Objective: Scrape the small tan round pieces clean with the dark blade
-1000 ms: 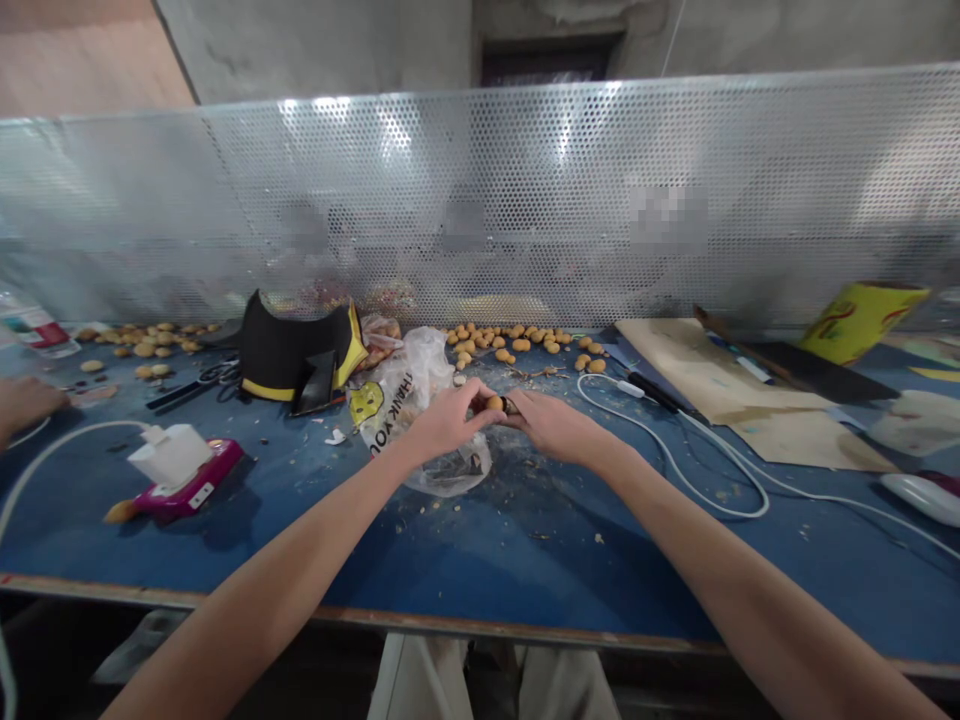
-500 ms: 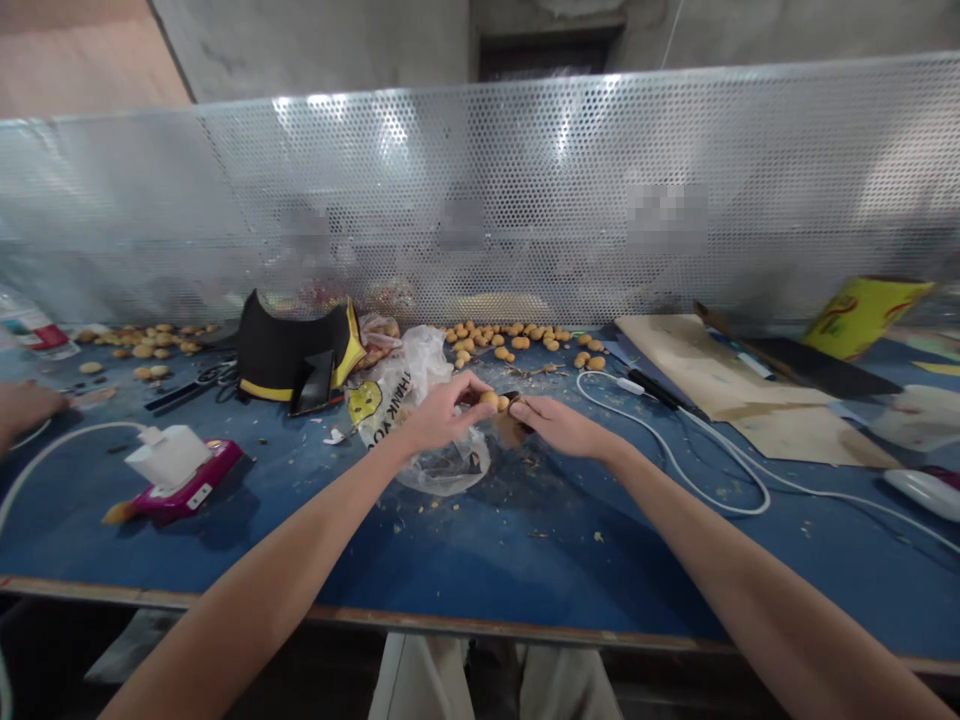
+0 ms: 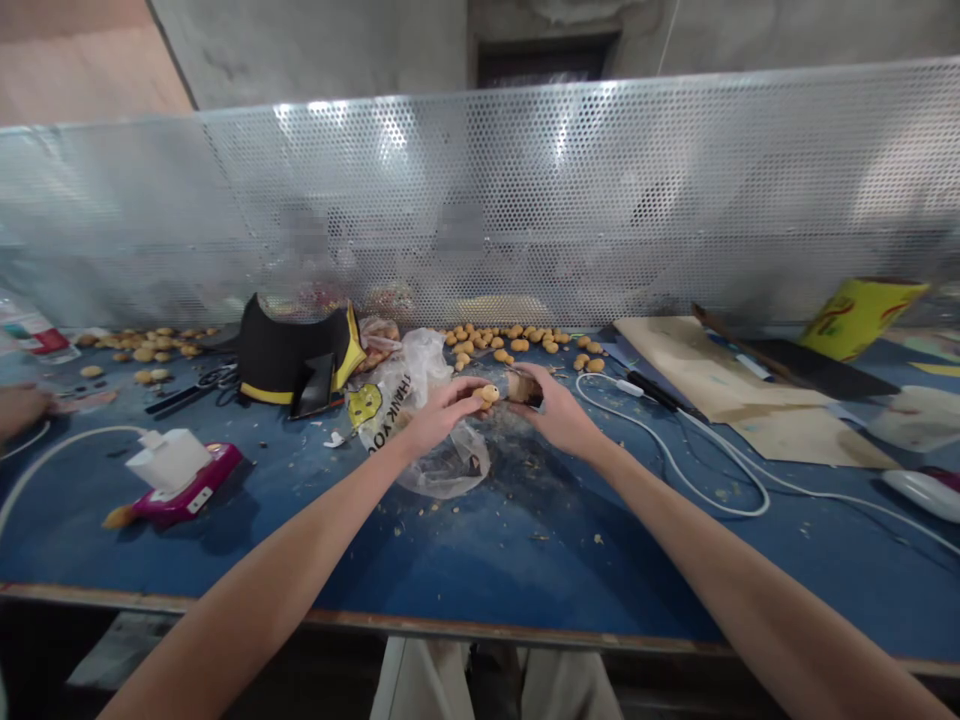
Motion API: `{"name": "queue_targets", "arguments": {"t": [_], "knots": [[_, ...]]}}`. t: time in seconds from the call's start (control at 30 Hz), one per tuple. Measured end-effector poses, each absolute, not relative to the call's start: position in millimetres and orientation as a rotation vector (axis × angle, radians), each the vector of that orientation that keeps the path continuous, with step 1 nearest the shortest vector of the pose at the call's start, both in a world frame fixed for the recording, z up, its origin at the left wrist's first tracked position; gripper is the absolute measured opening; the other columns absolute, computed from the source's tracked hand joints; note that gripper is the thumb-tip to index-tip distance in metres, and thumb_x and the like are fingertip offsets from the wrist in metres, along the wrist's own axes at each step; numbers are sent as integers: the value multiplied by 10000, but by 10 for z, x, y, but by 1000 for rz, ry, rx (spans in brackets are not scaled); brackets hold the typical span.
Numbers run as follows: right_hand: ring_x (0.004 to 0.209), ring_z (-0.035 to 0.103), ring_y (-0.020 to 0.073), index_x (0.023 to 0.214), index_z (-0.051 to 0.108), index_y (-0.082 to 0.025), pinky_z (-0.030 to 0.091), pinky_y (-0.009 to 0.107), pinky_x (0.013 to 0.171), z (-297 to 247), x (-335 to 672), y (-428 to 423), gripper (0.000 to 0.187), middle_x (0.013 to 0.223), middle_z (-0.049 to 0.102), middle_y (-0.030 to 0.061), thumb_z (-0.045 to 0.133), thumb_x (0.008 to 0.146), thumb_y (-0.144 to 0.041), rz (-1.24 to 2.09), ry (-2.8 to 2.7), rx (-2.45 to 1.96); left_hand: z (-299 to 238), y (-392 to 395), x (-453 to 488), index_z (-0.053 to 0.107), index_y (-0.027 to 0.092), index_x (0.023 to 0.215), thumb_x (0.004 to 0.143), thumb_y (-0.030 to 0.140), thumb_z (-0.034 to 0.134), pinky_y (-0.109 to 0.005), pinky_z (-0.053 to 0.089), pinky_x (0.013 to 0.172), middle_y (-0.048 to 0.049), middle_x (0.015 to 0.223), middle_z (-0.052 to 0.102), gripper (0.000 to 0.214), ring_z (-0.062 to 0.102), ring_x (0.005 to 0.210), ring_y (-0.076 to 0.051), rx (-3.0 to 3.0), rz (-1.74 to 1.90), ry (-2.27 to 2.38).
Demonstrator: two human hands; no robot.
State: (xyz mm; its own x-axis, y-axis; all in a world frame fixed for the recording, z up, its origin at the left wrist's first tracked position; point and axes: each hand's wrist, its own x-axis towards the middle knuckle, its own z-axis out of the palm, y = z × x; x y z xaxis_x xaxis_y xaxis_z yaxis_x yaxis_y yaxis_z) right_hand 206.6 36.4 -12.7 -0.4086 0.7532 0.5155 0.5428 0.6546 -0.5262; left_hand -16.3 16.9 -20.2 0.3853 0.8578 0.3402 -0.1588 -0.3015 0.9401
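Note:
My left hand (image 3: 442,413) pinches a small tan, two-lobed gourd-shaped piece (image 3: 487,394) between thumb and fingertips. A dark spot shows on its upper lobe. Just to the right, my right hand (image 3: 551,405) curls around a bent brown sheet (image 3: 519,388), dark on one side, which looks like sandpaper. A small gap separates the sheet from the piece. Below and left of my left hand lies a crumpled clear plastic bag (image 3: 431,470) with printed lettering. Several similar tan pieces (image 3: 517,335) are heaped behind my hands.
A black and yellow curved object (image 3: 289,350) stands left, near scissors (image 3: 214,378). A magenta power strip (image 3: 191,488) holds a white plug. White cable (image 3: 675,470), cardboard (image 3: 720,380) and a yellow packet (image 3: 859,315) lie right. Another person's hand (image 3: 22,410) is at far left. A perforated metal screen (image 3: 487,200) stands behind.
My right hand has opened wider and drawn slightly away from the small piece, bringing the brown sheet upright into view. The left hand has turned the piece, showing its dark spot.

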Motion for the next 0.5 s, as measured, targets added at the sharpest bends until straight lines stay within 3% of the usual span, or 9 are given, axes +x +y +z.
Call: {"name": "queue_targets", "arguments": {"t": [0.1,0.27,0.43,0.5], "knots": [[1055,610,273,1358,419,-234,489,416,870,-108,2089,374,630,1193,619,107,694,803,-346,311,-2033,-1037,-194,168,-163,620,170,1016,807,264,532,-326,517,726,-73,921,629,245,604,762,-153,1464,1113,611],[922,610,259,1073,578,-200,478,381,787,-75,2103,368,311,1012,663,94,671,830,-370,161,-2074,-993,-137,158,-154,544,169,796,763,353,479,-250,353,482,-29,682,497,198,408,522,-108,1291,1149,591],[913,606,244,862,621,-215,439,413,863,-7,2104,327,47,905,687,64,634,860,-259,51,-2132,-722,-106,147,-147,474,171,687,833,679,410,-205,177,424,31,555,372,533,235,437,-66,1251,987,723],[924,616,232,824,637,-222,433,414,883,20,2095,300,62,893,707,48,605,861,-184,62,-2153,-595,-114,128,-137,485,165,692,824,729,416,-204,156,426,45,532,360,584,219,425,-58,1314,941,784]]}}
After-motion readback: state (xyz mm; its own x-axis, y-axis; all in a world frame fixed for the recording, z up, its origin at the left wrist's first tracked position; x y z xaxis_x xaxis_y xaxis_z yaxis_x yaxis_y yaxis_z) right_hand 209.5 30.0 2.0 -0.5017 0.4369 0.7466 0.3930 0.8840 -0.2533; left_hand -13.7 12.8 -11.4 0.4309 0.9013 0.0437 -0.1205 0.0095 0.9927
